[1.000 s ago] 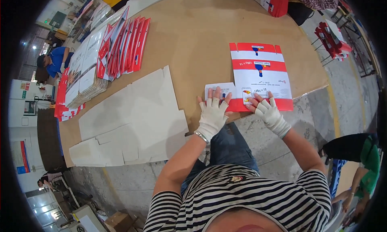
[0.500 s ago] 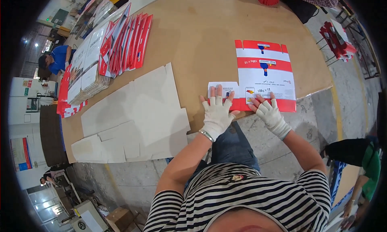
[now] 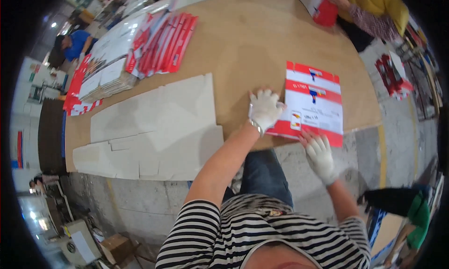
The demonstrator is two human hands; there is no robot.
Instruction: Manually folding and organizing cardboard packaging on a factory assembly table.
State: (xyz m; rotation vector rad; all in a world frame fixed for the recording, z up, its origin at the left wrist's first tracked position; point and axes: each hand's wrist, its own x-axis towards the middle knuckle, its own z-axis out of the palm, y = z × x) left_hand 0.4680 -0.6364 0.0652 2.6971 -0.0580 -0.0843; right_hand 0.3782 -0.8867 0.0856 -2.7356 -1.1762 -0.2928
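A flat red-and-white printed carton blank (image 3: 314,105) lies at the right part of the table, near its front edge. My left hand (image 3: 265,109), in a white fingerless glove, presses down at the blank's left side and covers its small side flap. Its fingers are apart and slightly bent. At the blank's near red edge rests my right hand (image 3: 319,154), gloved alike, with fingertips on the printed face and fingers stretched out. Whether the right thumb is under the edge is hidden.
Large grey cardboard sheets (image 3: 154,129) cover the table's left front. Behind them stand a stack of folded cartons (image 3: 110,70) and a row of red-and-white carton blanks (image 3: 166,44). Across the table, a person in a yellow top (image 3: 374,12) handles a red-and-white carton (image 3: 323,9).
My left hand has moved up and right over the side flap, while my right hand has slid down to the near edge. The person opposite has come further into view. The whole view has shifted.
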